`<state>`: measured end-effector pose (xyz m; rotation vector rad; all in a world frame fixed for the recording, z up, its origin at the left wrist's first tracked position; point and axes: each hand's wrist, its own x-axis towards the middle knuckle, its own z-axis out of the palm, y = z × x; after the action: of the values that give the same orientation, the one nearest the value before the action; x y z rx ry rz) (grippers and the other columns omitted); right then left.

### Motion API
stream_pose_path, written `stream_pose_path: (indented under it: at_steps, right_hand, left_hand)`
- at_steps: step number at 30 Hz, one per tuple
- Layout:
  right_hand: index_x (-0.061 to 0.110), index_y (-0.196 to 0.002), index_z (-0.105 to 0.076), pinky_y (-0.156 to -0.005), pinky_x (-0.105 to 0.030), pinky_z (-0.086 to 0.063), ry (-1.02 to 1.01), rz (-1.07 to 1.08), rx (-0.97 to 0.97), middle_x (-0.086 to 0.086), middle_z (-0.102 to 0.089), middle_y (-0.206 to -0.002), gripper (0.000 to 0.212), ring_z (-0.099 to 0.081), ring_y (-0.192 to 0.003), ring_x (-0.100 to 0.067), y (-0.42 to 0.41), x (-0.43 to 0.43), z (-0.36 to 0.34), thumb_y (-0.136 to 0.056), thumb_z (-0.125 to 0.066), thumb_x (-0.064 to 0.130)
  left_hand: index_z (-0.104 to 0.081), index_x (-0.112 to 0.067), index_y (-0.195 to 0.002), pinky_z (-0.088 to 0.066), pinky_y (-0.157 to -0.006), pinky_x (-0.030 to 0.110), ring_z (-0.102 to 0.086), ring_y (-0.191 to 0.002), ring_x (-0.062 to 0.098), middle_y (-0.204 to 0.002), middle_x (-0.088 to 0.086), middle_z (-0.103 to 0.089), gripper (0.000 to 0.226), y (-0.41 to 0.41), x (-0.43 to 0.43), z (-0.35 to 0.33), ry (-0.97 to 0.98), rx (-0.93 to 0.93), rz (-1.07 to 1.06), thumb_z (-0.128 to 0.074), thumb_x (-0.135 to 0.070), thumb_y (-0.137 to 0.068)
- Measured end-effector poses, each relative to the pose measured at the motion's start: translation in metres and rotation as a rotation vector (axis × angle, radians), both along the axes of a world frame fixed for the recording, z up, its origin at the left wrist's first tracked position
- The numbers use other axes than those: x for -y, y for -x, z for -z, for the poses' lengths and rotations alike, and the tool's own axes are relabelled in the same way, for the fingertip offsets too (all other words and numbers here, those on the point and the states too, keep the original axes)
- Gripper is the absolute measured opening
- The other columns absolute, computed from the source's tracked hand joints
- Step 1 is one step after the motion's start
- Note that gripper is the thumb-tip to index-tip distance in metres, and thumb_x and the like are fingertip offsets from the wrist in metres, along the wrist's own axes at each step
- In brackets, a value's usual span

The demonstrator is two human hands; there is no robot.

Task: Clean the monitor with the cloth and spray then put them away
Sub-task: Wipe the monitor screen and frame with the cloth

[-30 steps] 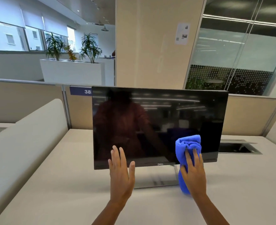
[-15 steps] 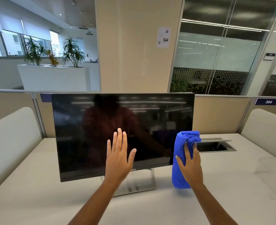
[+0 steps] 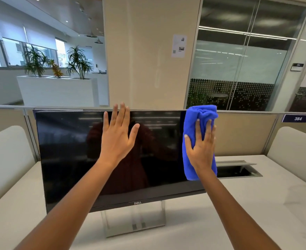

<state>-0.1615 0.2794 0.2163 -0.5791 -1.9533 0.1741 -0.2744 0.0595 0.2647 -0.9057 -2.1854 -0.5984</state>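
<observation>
A black Dell monitor [image 3: 67, 156] stands on a silver stand on the white desk [image 3: 256, 213]. A folded blue cloth [image 3: 199, 112] lies against the screen's right edge, reaching the top corner. My right hand [image 3: 201, 143] presses flat on the cloth with straight fingers. My left hand [image 3: 117, 136] is spread with straight fingers in front of the screen's upper middle, fingertips at the top edge. No spray bottle is in view.
An open cable hatch [image 3: 236, 168] is set into the desk right of the monitor. Beige partitions [image 3: 245, 134] run behind, with cushioned dividers at left [image 3: 6, 159] and right [image 3: 296, 148]. A wide pillar [image 3: 148, 51] rises behind the monitor.
Both hands have risen from the screen's lower edge to its top. The cloth went up the right side with my right hand. The view has shifted right.
</observation>
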Motion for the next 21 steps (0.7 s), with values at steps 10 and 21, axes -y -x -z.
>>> stream_pose_path:
  at_steps: [10,21]
  right_hand:
    - [0.023,-0.135,-0.047,-0.104,-0.055,-0.033,-0.268,-0.085,-0.052,-0.011,-0.040,-0.145,0.054,-0.033,-0.134,-0.039,0.069,0.130,0.017,-0.087,-0.043,0.049]
    - [0.024,-0.131,-0.052,-0.096,-0.050,-0.045,-0.422,0.069,0.024,-0.009,-0.048,-0.139,0.052,-0.046,-0.127,-0.038,0.029,0.049,0.029,-0.085,-0.049,0.048]
  left_hand:
    - [-0.026,-0.007,-0.143,0.012,-0.115,0.039,0.008,-0.141,0.015,-0.153,0.008,-0.025,0.103,0.002,0.021,-0.007,-0.046,-0.011,-0.035,0.017,-0.071,-0.075]
    - [-0.029,-0.010,-0.142,0.004,-0.117,0.041,-0.012,-0.144,0.021,-0.150,0.008,-0.032,0.098,0.003,0.028,-0.005,-0.059,0.014,-0.020,0.013,-0.071,-0.078]
